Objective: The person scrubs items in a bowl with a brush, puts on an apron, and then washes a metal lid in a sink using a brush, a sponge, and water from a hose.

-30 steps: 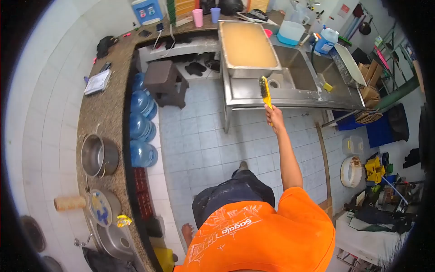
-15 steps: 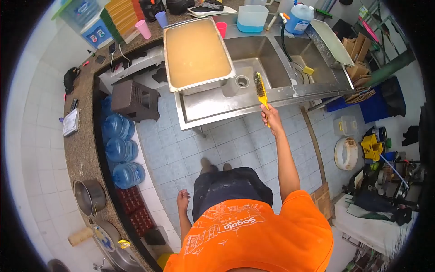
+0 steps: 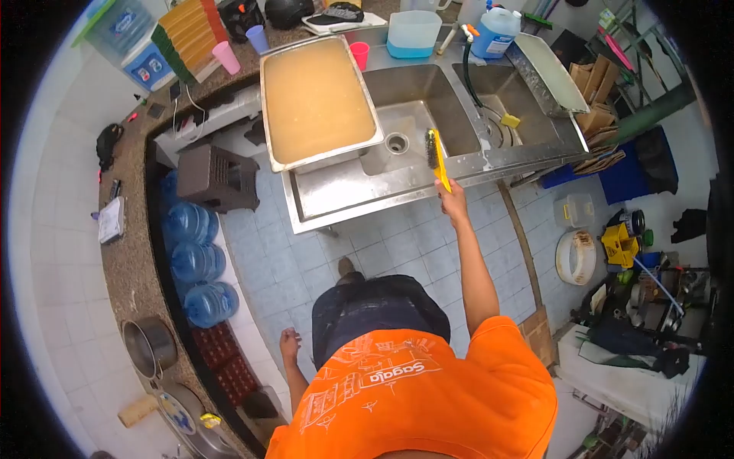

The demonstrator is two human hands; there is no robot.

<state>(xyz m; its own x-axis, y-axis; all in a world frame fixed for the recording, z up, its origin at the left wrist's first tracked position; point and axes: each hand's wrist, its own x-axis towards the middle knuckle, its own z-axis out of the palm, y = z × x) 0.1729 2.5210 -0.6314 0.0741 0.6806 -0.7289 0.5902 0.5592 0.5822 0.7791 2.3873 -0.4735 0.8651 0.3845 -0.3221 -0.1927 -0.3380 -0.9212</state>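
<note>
My right hand (image 3: 453, 200) is wrapped round the handle of a yellow brush (image 3: 440, 170) with dark bristles, held out over the front edge of the steel sink (image 3: 329, 200). The brush head points away from me, a little right of the drain. Low at my left side hangs my left hand (image 3: 290, 343), holding nothing, its fingers partly apart. A large steel tray (image 3: 375, 141) full of cloudy tan liquid rests on the left part of the sink. In the right basin lies a yellow sponge (image 3: 510, 121).
A brown stool (image 3: 218, 177) and blue water jugs (image 3: 197, 262) stand at the left, by the stone counter (image 3: 130, 268). Behind the sink are a pink cup (image 3: 359, 55), a container of blue liquid (image 3: 413, 34) and a blue jug (image 3: 497, 34). A white ring-shaped tub (image 3: 575, 258) is at right.
The view has turned and moved nearer the sink, which now appears farther left and larger. My left hand has come into view at my side. The brush stays in my right hand.
</note>
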